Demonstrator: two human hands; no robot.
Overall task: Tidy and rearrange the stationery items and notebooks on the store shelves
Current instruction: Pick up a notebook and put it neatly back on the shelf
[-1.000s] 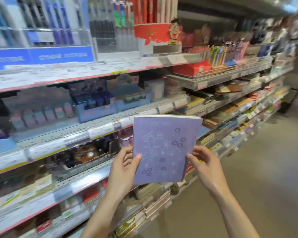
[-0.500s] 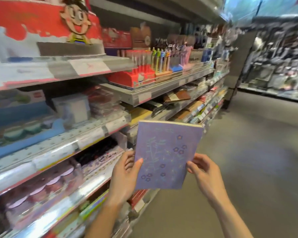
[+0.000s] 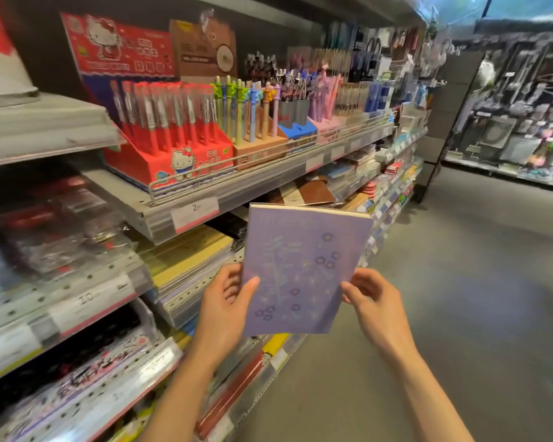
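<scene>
Out in front of the shelves, a lilac paper notebook with little purple flowers (image 3: 304, 272) is held upright, left hand (image 3: 225, 309) pinching its left edge, right hand (image 3: 375, 306) its right. Behind, red cardboard pen display box (image 3: 173, 154).

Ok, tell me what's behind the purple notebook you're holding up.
Behind the purple notebook, shelf edges and stacked notebooks continue to its left. Whatever sits directly behind the cover is hidden.

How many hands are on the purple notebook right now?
2. The left hand grips the purple notebook at its lower left edge, thumb across the cover. The right hand pinches its lower right edge. The fingers behind the cover are hidden.
</scene>
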